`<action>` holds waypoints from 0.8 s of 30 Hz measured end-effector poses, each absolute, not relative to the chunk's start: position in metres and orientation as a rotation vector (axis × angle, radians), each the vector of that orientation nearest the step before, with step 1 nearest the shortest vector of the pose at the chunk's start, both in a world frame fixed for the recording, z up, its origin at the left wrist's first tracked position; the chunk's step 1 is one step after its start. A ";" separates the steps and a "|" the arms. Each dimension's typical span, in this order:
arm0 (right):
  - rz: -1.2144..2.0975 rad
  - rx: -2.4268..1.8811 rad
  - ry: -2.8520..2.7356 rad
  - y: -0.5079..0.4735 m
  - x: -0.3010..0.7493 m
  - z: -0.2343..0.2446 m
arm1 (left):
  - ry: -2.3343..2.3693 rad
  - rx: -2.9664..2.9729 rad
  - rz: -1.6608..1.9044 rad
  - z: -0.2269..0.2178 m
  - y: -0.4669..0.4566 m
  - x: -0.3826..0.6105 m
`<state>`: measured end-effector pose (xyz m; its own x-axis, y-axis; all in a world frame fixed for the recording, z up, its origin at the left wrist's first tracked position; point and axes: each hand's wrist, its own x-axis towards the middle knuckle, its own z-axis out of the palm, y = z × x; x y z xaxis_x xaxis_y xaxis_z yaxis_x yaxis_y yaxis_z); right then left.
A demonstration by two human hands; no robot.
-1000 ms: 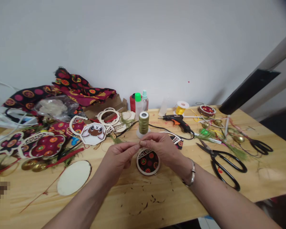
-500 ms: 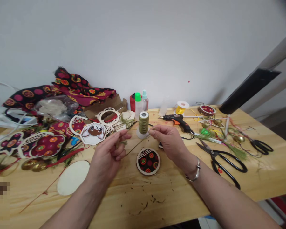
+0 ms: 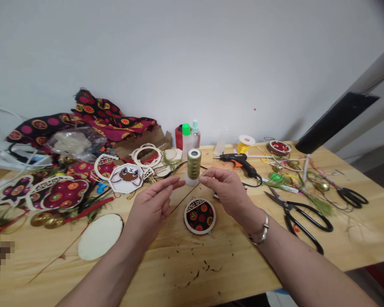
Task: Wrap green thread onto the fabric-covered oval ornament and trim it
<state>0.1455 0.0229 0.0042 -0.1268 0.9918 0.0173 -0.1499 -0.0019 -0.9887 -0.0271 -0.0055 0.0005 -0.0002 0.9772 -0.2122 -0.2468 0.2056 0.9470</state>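
Left hand (image 3: 153, 204) opened flat since earlier; right hand (image 3: 225, 192) seemingly pinches thread (image 3: 178, 199) running leftward: limp, light, slippery, pinch near end.

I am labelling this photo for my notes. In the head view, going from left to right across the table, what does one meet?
white oval disc → left hand → olive thread spool → right hand → large black scissors → small black scissors

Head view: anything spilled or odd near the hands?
Yes: small dark clippings lie scattered on the light wooden table, just nearer than the round black floral ornament. Nothing looks damaged or tipped.
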 end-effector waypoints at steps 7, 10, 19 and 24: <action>1.293 -0.962 -1.394 0.020 0.143 0.002 | 1.382 1.102 1.331 -0.009 0.001 -0.039; 1.257 -0.938 -1.469 0.018 0.140 0.001 | 1.474 1.274 1.491 -0.013 0.005 -0.046; 1.133 -0.946 -1.593 0.016 0.135 -0.006 | 1.678 1.884 1.856 0.007 -0.014 -0.031; 1.132 -1.001 -1.589 0.016 0.135 -0.007 | 1.816 1.758 1.933 0.014 -0.014 -0.036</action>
<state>0.1345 0.0158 -0.0071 -0.2528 0.9431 0.2159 0.1039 0.2483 -0.9631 -0.0360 -0.0136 0.0141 -0.3887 0.6060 0.6940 0.6549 -0.3481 0.6708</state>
